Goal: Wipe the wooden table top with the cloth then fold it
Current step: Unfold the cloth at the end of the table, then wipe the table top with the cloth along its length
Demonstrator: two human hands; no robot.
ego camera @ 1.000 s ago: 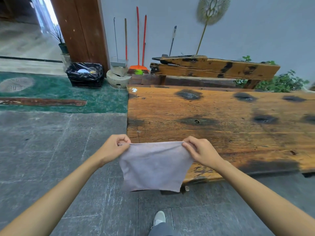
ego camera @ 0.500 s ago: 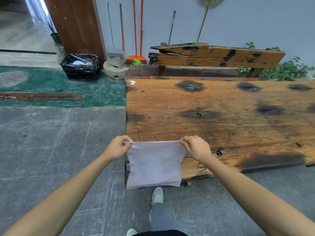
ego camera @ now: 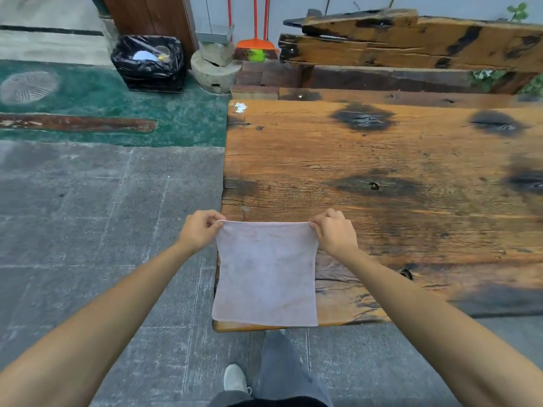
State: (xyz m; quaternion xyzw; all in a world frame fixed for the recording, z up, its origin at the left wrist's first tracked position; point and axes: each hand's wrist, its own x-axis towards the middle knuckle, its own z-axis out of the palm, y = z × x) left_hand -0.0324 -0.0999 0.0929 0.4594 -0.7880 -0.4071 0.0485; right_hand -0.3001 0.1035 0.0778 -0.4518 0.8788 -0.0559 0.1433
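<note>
A pale pinkish-grey cloth (ego camera: 266, 274) is stretched flat over the near left corner of the wooden table top (ego camera: 396, 177). My left hand (ego camera: 199, 229) pinches its far left corner, just past the table's left edge. My right hand (ego camera: 333, 230) pinches the far right corner above the wood. The cloth's near edge reaches the table's front edge. The table top is orange-brown with dark burnt patches.
Grey stone floor (ego camera: 88, 230) lies left of and in front of the table, with a green carpet (ego camera: 117, 107) beyond. A black-lined bin (ego camera: 148, 63), a stone block, brooms and stacked wooden planks (ego camera: 411, 39) stand at the back wall. My shoe and leg show below.
The cloth hung in the air off the table's corner before. Both hands have brought it forward and down, so it now spreads over the near left corner of the table.
</note>
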